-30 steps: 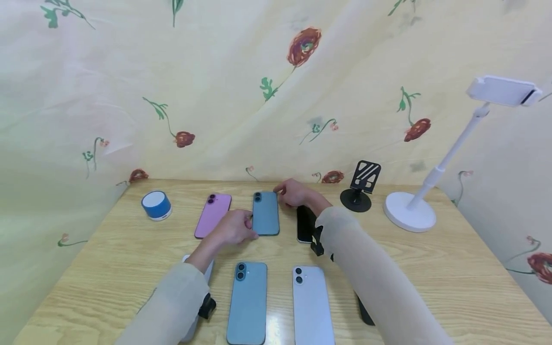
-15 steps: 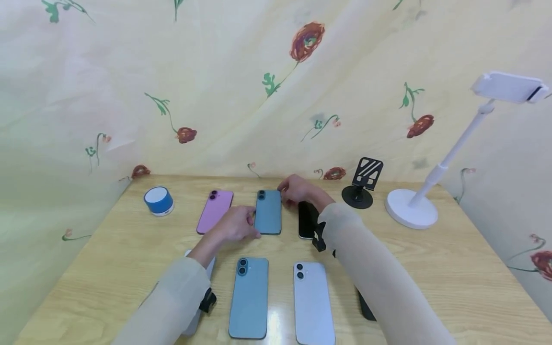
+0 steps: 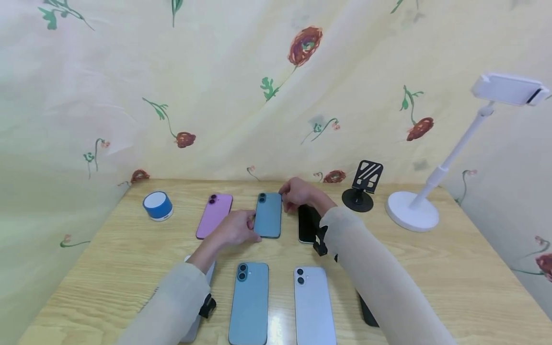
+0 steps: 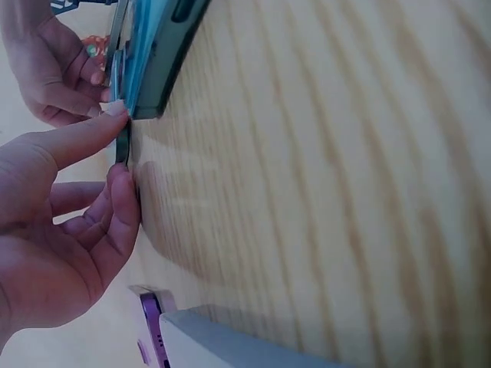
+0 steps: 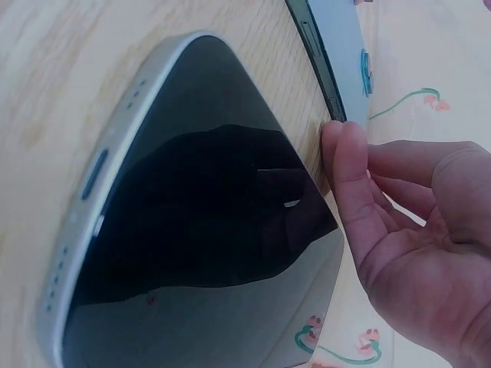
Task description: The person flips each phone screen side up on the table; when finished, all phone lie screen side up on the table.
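Observation:
A small blue phone [image 3: 268, 218] lies back-up near the far edge of the table. My left hand [image 3: 237, 227] pinches its near left corner; in the left wrist view the thumb [image 4: 88, 138] and curled fingers meet its edge. At its far right corner, my right hand [image 3: 297, 194] holds it by the fingertips [image 5: 349, 146]. Left of it lies a purple phone [image 3: 214, 213]. On its right, partly under my right wrist, is a phone with its black screen up [image 3: 306, 226]. Closer in lie a larger blue phone [image 3: 249, 304] and a pale lavender phone [image 3: 314, 306].
A blue and white cylinder [image 3: 157, 206] stands at the back left. At the back right are a black phone stand [image 3: 364, 187] and a tall white stand [image 3: 411, 211]. My forearms partly cover a pale phone [image 3: 192, 330] and a black phone [image 3: 367, 314].
Both hands stay at the small blue phone, which has shifted very slightly right between them. The whole head view bobs a little; the other phones lie as before.

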A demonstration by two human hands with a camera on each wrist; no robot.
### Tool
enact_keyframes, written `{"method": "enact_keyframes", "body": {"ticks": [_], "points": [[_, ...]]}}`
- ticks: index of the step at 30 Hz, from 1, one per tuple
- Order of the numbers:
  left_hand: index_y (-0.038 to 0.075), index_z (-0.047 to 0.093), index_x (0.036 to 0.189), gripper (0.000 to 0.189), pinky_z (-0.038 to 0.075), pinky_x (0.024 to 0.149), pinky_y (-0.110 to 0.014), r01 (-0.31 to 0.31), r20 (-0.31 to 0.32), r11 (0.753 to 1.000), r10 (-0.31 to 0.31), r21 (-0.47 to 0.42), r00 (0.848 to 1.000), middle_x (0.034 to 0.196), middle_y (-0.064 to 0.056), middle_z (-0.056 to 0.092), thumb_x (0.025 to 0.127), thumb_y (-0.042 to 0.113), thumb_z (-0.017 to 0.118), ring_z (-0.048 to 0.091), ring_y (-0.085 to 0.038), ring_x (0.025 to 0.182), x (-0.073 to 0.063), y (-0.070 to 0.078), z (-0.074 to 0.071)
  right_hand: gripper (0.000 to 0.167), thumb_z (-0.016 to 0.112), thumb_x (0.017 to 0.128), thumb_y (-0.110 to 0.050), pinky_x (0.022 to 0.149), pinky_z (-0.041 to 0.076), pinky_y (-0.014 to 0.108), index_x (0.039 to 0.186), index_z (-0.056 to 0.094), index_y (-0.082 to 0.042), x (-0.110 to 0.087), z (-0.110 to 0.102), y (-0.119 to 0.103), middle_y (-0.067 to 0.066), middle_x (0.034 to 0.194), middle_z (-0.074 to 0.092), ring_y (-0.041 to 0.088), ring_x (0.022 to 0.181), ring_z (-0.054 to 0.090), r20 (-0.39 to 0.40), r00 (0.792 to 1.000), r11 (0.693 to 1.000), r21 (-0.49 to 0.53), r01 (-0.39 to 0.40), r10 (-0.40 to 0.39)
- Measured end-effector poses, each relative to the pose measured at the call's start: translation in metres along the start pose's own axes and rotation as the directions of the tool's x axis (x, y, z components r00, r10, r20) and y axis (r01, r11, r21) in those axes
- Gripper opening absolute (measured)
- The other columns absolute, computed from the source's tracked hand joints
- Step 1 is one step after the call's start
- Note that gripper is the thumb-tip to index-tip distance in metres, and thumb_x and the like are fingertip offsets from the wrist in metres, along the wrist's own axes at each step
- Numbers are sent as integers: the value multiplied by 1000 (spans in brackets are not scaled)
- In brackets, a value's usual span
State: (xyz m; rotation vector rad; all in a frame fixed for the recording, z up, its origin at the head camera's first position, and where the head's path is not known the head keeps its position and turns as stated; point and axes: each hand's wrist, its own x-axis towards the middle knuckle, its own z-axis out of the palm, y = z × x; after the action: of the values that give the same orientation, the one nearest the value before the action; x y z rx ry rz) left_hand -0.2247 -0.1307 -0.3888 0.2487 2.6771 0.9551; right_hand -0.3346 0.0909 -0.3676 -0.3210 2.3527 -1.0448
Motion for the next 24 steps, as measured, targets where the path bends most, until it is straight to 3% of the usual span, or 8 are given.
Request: {"method": "enact_keyframes", "body": {"ticks": [8,18,24], "points": [[1,48,156,84,46,68,-27,3,-15,1000,-3,6,1000,88,-3,63,85,17,89,57,-17,79,1,-1,1,40,51,109,-1,76,64,29,148,54,6,-1,1,1,20,107,66,21,75,69,6,999,989,142,-43,42],[0,48,156,83,44,66,-26,16,2,1000,-16,-8,1000,89,-4,62,87,17,88,56,-17,79,3,0,1,40,48,110,-3,75,63,26,149,54,4,-4,-1,3,23,128,62,20,79,69,-1,998,970,238,-56,58],[-1,49,155,80,43,67,-25,10,28,1000,-10,-5,1000,86,-3,62,88,18,88,54,-16,75,3,-2,-2,38,53,108,-3,69,62,26,145,55,5,-4,-3,8,19,115,66,17,72,68,29,997,932,355,-73,67]]}}
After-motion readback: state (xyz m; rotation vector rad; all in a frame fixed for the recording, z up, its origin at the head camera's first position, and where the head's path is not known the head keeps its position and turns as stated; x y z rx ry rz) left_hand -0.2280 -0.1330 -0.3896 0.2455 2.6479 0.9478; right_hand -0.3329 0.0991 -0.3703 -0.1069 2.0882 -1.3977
